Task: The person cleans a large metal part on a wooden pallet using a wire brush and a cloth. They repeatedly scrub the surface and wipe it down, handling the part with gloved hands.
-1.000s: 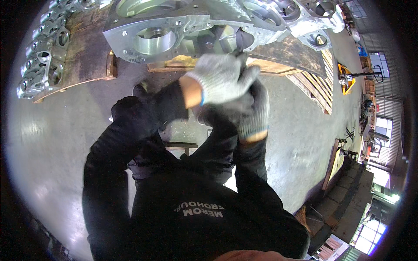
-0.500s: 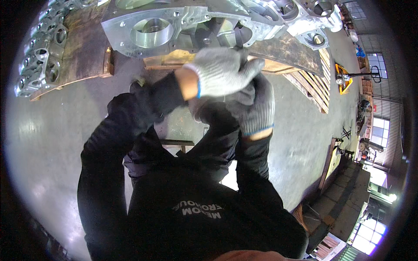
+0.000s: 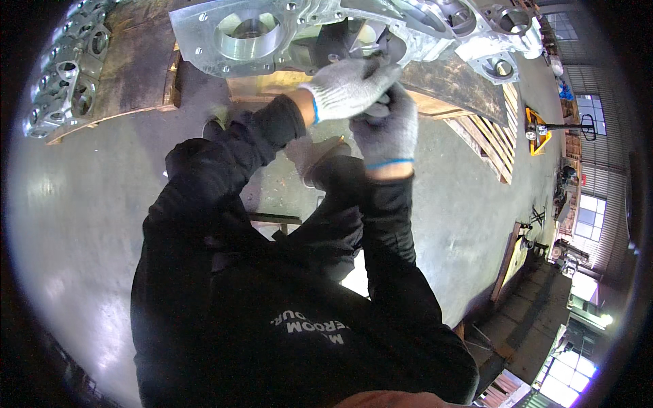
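The left hand [image 3: 348, 87] and right hand [image 3: 389, 129] now sit higher, upper centre, by the metal casting [image 3: 291, 28]; 2-handed work seems ongoing. Fingers curl; I cannot tell what's pinched.

Head cam, L of pair, fisheye; looks down at L hand [image 3: 345, 88] & R hand [image 3: 389, 131], torso [image 3: 292, 299] close.

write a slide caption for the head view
Gloved left hand and right hand close together in front of a silvery metal casting.
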The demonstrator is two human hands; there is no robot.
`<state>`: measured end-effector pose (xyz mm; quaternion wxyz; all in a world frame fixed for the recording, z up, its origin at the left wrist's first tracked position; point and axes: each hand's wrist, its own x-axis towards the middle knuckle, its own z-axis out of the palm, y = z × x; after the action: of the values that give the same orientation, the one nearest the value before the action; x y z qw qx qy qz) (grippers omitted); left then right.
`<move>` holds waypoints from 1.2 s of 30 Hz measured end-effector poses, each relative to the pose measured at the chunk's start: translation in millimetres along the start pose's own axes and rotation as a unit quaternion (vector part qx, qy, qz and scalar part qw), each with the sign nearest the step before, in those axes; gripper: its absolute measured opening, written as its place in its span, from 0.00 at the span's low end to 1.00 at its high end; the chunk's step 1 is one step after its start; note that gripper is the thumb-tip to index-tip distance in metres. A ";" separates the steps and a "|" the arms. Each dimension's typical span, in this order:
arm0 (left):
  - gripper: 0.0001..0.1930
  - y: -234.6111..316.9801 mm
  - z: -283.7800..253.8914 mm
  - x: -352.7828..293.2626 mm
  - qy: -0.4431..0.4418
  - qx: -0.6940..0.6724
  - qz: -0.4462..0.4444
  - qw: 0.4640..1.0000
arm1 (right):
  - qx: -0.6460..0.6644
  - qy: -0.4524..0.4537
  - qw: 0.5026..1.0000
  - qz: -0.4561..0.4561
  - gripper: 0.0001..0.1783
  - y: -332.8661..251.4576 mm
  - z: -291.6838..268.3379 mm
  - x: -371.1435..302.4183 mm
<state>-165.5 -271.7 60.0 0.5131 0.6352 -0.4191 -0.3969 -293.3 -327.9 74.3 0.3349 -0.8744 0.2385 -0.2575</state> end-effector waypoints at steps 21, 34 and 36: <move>0.28 4.1 -99.8 -49.9 0.247 0.524 0.246 0.777 | 0.815 -0.009 0.505 0.285 0.09 20.0 16.7 24.0; 0.28 -11.1 -103.1 -79.6 0.267 0.480 0.230 0.803 | 0.260 0.004 0.962 0.078 0.09 30.2 13.7 36.2; 0.28 -14.1 -103.4 -81.8 0.264 0.475 0.229 0.808 | 0.270 -0.056 0.961 0.029 0.10 32.4 3.7 34.5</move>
<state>-94.4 -160.1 68.5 0.3143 0.7656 -0.5370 0.1632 -272.9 -368.0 58.9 0.5790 -0.7568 0.1665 -0.2534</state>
